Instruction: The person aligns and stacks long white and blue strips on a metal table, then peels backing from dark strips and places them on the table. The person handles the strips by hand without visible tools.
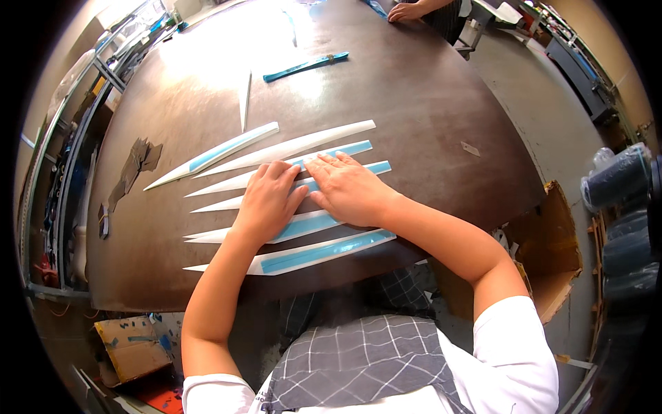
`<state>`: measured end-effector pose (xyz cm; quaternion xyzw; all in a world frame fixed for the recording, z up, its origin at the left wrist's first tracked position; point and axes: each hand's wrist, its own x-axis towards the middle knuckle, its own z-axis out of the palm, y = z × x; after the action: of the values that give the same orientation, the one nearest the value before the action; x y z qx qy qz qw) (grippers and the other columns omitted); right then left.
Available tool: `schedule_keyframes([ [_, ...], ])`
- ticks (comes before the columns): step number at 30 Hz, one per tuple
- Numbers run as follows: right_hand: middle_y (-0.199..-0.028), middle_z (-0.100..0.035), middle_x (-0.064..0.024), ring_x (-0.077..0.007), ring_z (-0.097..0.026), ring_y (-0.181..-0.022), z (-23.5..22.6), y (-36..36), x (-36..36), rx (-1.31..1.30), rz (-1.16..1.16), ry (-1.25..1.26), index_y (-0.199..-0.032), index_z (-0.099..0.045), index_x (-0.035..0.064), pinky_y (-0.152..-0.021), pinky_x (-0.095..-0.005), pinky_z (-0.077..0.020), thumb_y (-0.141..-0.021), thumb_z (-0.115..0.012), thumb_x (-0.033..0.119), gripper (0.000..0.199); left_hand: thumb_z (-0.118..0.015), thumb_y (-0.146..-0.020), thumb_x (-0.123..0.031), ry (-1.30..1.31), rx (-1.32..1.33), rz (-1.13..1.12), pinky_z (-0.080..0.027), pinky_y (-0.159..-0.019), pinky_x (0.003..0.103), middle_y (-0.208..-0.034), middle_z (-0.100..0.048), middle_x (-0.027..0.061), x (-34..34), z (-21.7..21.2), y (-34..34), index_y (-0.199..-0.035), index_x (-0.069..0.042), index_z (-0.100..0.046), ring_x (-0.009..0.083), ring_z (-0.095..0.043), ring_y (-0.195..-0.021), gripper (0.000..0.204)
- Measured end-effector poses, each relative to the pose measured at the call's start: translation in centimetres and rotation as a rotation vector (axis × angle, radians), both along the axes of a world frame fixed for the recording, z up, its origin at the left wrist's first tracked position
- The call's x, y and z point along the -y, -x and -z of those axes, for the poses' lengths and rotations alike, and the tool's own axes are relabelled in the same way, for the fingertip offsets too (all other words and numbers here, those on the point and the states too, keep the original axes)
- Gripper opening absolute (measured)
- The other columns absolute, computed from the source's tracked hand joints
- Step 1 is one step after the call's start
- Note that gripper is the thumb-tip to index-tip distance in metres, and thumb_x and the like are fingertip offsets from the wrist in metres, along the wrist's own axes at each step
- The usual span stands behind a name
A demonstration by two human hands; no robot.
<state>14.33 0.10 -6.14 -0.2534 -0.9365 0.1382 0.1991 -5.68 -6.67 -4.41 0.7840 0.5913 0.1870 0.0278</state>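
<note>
Several long white strips, pointed at the left end, lie in a stack of rows before me; most carry a light blue band. My left hand point(267, 200) rests on the middle strips with fingers slightly bent and thumb apart. My right hand point(348, 188) lies flat beside it, fingertips on a blue-banded strip point(357, 147). Both palms hide parts of the strips below. Nearest me is a strip with a wide blue band point(327, 252). Beyond the hands lie a plain white strip point(289, 147) and a slanted blue-banded strip point(231, 147).
The strips lie on a large brown table point(427, 117). Farther off are a blue strap-like bundle point(305, 67) and a thin white strip point(245, 102). Dark scraps point(131, 169) lie left. Another person's hand point(407, 11) is at the far edge. Cardboard boxes point(555, 241) stand below.
</note>
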Motion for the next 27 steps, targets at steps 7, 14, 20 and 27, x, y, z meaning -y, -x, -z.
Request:
schedule_keyframes([
  [7, -0.143, -0.053, -0.0268, -0.0362, -0.045, -0.141, -1.2, -4.4, -0.4, 0.124, 0.178, -0.049, -0.138, -0.051, -0.0097, -0.121, -0.0489, -0.0277, -0.1, -0.057, 0.032, 0.057, -0.063, -0.098, -0.026, 0.011, -0.01, -0.011, -0.043, -0.107, 0.044, -0.127, -0.06, 0.0166, 0.7, -0.2, 0.3, -0.129, 0.002, -0.063, 0.0341, -0.054, -0.12, 0.041],
  [14, -0.14, -0.055, -0.0296, -0.0407, -0.048, -0.137, -1.0, -5.2, -0.8, 0.1, 0.198, -0.026, -0.131, -0.053, -0.0101, -0.117, -0.0465, -0.034, -0.099, -0.058, 0.036, 0.056, -0.064, -0.096, -0.027, 0.016, 0.063, -0.002, -0.043, -0.105, 0.045, -0.125, -0.059, 0.019, 0.8, -0.8, 0.7, -0.125, 0.002, -0.063, 0.0363, -0.054, -0.119, 0.041],
  [20, -0.135, -0.057, -0.0303, -0.0423, -0.055, -0.126, -0.5, -5.7, -1.7, 0.035, 0.174, -0.116, -0.134, -0.052, -0.0108, -0.11, -0.0445, -0.0415, -0.096, -0.063, 0.033, 0.059, -0.07, -0.09, -0.027, -0.029, 0.128, -0.005, -0.044, -0.101, 0.046, -0.12, -0.061, 0.0141, 0.6, 0.1, 0.6, -0.123, 0.001, -0.066, 0.0337, -0.056, -0.115, 0.043],
  [27, -0.129, -0.061, -0.0251, -0.0398, -0.059, -0.12, -2.8, -7.6, -2.8, -0.133, 0.201, 0.084, -0.13, -0.058, -0.0018, -0.104, -0.0414, -0.0476, -0.084, -0.075, 0.017, 0.053, -0.077, -0.083, -0.02, -0.034, 0.275, 0.032, -0.049, -0.098, 0.045, -0.118, -0.064, 0.0187, 0.5, 1.0, 2.1, -0.118, -0.001, -0.067, 0.0379, -0.059, -0.113, 0.041],
])
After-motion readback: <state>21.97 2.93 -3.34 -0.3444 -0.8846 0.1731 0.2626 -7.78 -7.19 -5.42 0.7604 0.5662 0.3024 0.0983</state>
